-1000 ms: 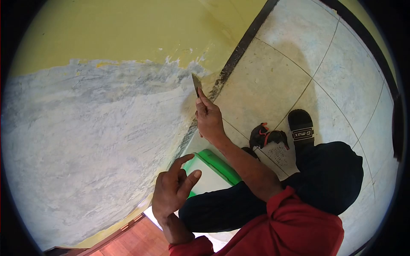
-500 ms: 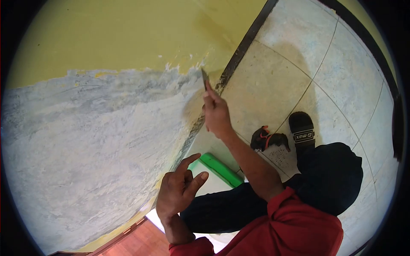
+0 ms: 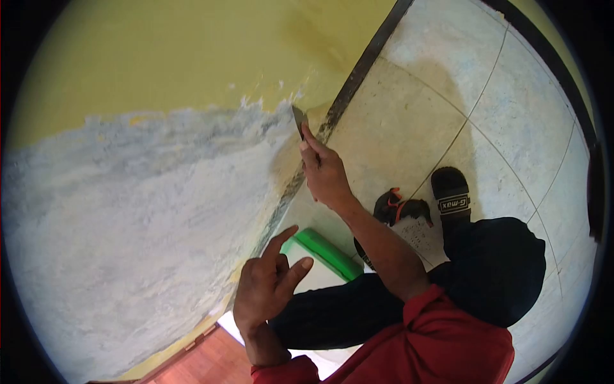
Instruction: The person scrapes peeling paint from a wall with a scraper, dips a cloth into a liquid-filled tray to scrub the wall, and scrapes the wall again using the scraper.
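My right hand grips a scraper with a thin metal blade. The blade's tip is at the ragged edge where yellow paint meets the bare grey-white patch of the wall. Small pale chips and scratches mark the paint just above the tip. The scraper's handle is mostly hidden in my fingers. Lower down, my left hand holds nothing, its index finger stretched out and its thumb apart while the other fingers curl. It hovers in front of the wall patch, near a green-edged white box.
A dark skirting strip runs between wall and tiled floor. My sandalled foot stands on the tiles, with a black-and-orange object beside it. My dark-trousered knee is at right. Reddish flooring shows below.
The scraper's tip has shifted slightly left in view, and more of its blade face shows. The wall has also slid a little left in view. My left hand keeps its pose.
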The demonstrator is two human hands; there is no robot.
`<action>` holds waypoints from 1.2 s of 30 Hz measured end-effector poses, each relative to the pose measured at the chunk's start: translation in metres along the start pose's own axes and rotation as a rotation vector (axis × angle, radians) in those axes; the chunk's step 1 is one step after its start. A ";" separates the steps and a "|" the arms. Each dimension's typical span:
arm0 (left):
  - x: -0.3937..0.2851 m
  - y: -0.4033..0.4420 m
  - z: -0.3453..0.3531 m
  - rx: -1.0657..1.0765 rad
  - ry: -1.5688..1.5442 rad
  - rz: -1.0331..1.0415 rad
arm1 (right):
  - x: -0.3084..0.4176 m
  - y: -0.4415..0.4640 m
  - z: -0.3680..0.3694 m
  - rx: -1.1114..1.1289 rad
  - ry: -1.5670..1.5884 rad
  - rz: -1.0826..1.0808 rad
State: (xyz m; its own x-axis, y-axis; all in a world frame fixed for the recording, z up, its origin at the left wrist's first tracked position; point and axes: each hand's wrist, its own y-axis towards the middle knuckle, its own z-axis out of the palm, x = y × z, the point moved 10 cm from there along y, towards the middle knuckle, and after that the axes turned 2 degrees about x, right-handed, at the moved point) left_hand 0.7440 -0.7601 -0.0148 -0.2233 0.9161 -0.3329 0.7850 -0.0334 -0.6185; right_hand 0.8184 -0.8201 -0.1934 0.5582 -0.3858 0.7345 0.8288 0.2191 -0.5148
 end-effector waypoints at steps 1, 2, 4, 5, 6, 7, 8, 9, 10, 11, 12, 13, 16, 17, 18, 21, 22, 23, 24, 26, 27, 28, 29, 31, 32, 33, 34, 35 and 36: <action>0.004 -0.004 0.001 0.001 -0.005 -0.020 | 0.002 0.005 -0.004 -0.081 -0.004 -0.129; 0.006 -0.008 0.000 -0.006 -0.018 -0.029 | 0.007 0.007 -0.007 -0.162 -0.012 -0.274; 0.004 -0.016 0.001 -0.012 -0.052 -0.029 | -0.007 0.000 0.009 -0.148 -0.045 -0.309; 0.001 -0.014 -0.001 -0.022 -0.048 -0.012 | -0.005 0.000 0.013 -0.148 -0.066 -0.358; 0.001 -0.015 -0.003 -0.047 -0.046 -0.017 | -0.003 0.000 0.015 -0.131 -0.037 -0.366; 0.004 -0.016 -0.004 -0.067 -0.046 -0.032 | 0.010 0.004 0.011 -0.130 -0.036 -0.365; 0.007 -0.017 -0.005 -0.061 -0.012 -0.072 | 0.013 0.016 -0.004 -0.180 -0.008 -0.254; 0.011 -0.024 -0.002 -0.059 -0.018 -0.087 | 0.011 0.018 -0.014 -0.227 0.019 -0.138; 0.010 -0.028 -0.001 -0.052 -0.015 -0.060 | 0.008 0.016 -0.012 -0.185 0.095 -0.068; 0.005 -0.027 -0.001 -0.048 -0.015 -0.022 | -0.001 0.012 -0.008 -0.193 0.092 -0.085; -0.001 -0.021 -0.003 -0.058 -0.014 0.004 | -0.007 0.008 0.008 -0.155 0.069 -0.224; -0.004 -0.019 -0.002 -0.056 -0.022 0.012 | 0.000 -0.002 0.019 -0.112 0.048 -0.339; -0.002 -0.021 -0.001 -0.055 -0.038 -0.005 | -0.008 0.002 0.014 -0.124 0.099 -0.291; 0.002 -0.026 0.001 -0.046 -0.027 -0.031 | -0.010 -0.001 0.012 -0.149 0.101 -0.314; 0.005 -0.029 0.001 -0.048 -0.019 -0.046 | -0.013 0.003 0.016 -0.139 0.095 -0.314; 0.009 -0.042 -0.003 -0.084 -0.054 -0.066 | -0.018 -0.005 0.020 -0.240 0.163 -0.343; 0.008 -0.043 -0.005 -0.096 -0.056 -0.059 | -0.021 -0.008 0.023 -0.219 0.266 -0.307; 0.009 -0.042 -0.006 -0.104 -0.052 -0.064 | -0.020 -0.007 0.025 -0.198 0.368 -0.276; 0.011 -0.041 -0.006 -0.105 -0.047 -0.073 | -0.022 -0.001 0.024 -0.196 0.368 -0.286; 0.010 -0.036 -0.006 -0.101 -0.041 -0.050 | -0.017 0.016 0.008 -0.281 0.310 -0.452; 0.012 -0.037 -0.004 -0.085 -0.038 -0.047 | -0.003 0.022 -0.009 -0.288 0.459 -0.305; 0.012 -0.040 -0.002 -0.080 -0.038 -0.052 | 0.012 0.019 -0.015 -0.283 0.457 -0.276; 0.010 -0.045 -0.002 -0.077 -0.035 -0.049 | 0.019 0.016 -0.019 -0.281 0.453 -0.249; -0.002 -0.034 -0.008 -0.088 -0.029 -0.005 | -0.005 0.005 0.009 -0.231 0.266 -0.378; -0.005 -0.030 -0.008 -0.077 -0.025 -0.005 | -0.010 0.004 0.013 -0.269 0.220 -0.432; -0.006 -0.026 -0.007 -0.067 -0.016 -0.008 | 0.002 0.008 0.001 -0.271 0.221 -0.425; -0.005 -0.023 -0.007 -0.079 -0.007 -0.015 | 0.015 0.018 -0.021 -0.280 0.332 -0.326; 0.000 -0.026 -0.004 -0.071 -0.007 -0.027 | 0.018 0.024 -0.033 -0.293 0.440 -0.226; 0.000 -0.027 -0.001 -0.037 0.005 -0.011 | 0.025 0.025 -0.034 -0.268 0.448 -0.244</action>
State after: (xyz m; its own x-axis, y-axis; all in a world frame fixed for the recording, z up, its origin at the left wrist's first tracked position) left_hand 0.7235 -0.7590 0.0021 -0.2289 0.9183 -0.3229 0.8033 -0.0092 -0.5955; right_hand 0.8519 -0.8548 -0.2031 0.2335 -0.7513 0.6173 0.8606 -0.1358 -0.4908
